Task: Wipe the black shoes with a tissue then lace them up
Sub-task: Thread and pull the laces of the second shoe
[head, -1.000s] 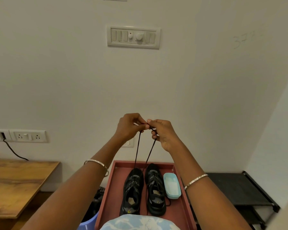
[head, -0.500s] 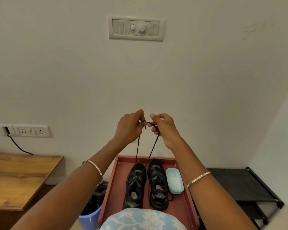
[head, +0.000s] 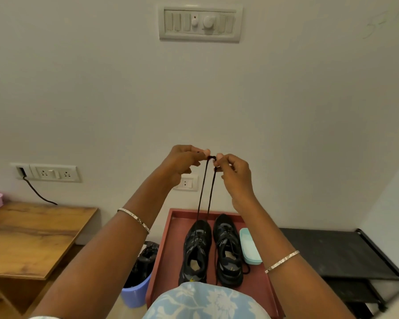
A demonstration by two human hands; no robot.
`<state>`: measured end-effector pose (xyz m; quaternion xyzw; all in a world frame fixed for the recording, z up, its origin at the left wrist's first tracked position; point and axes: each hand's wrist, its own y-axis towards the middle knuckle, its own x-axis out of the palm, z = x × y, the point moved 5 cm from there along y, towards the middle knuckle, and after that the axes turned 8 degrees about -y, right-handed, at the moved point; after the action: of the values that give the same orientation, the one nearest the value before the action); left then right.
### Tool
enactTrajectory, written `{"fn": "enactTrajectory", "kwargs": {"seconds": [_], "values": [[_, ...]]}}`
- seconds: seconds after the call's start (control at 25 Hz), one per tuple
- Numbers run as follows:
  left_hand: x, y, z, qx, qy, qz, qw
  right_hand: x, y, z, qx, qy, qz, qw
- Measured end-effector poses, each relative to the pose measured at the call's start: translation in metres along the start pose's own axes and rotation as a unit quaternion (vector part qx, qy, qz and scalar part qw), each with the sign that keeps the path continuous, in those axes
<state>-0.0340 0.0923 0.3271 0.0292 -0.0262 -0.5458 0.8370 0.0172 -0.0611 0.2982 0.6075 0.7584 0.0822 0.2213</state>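
Black lace (head: pixel 203 187) rises in two taut strands from the toe end of the left shoe (head: pixel 195 252) to a point high above it, where both ends meet. The left hand (head: pixel 182 162) and the right hand (head: pixel 234 171) each pinch one end between thumb and fingertips, the two pinches almost touching, with a small dark loop or crossing between them. Whether a knot is already formed there is too small to tell.

The shoe lies straight below and slightly nearer than the grip, its long axis running near to far with the toe toward the wall. The strands run nearly vertical, so any tightening would likely draw up along them. Both hands are about equally near the lace.

Two black shoes stand side by side, apart from each other, on a reddish tray (head: pixel 168 249). The right shoe (head: pixel 228 249) has a loose lace end trailing beside its heel, so lacing looks unfinished.

One mint-green case (head: pixel 250 249) lies just right of the right shoe. One blue bin (head: pixel 134 293) with a black liner stands left of the tray, one wooden table (head: pixel 32 238) farther left, and one black rack (head: pixel 332 254) to the right. Each wrist wears one bangle.
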Motion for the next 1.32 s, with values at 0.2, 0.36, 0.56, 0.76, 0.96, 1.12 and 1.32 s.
{"fn": "enactTrajectory", "kwargs": {"seconds": [0.2,0.36,0.56,0.76,0.96,1.12,1.32], "values": [[-0.1,0.008,-0.099,-0.082,-0.208,0.108,0.969,-0.051,-0.031,0.125,0.297,0.301,0.098,0.901],[-0.167,0.0,-0.175,-0.11,-0.319,0.214,0.917,-0.1,-0.072,0.207,0.356,0.593,0.233,0.683],[-0.085,0.055,-0.127,0.092,0.441,-0.125,0.884,-0.071,-0.011,0.16,0.307,0.145,0.057,0.939],[-0.068,0.079,-0.119,0.131,0.749,-0.159,0.63,-0.038,0.002,0.163,0.13,-0.396,-0.229,0.88],[-0.178,0.062,-0.223,-0.098,0.723,-0.023,0.684,-0.121,-0.074,0.287,0.383,-0.51,-0.01,0.77],[-0.218,0.025,-0.306,-0.266,0.657,0.021,0.705,-0.128,-0.108,0.308,0.406,-0.47,0.039,0.783],[-0.137,0.024,-0.336,-0.216,0.558,-0.018,0.801,-0.058,-0.099,0.294,0.37,-0.553,-0.137,0.734]]}}
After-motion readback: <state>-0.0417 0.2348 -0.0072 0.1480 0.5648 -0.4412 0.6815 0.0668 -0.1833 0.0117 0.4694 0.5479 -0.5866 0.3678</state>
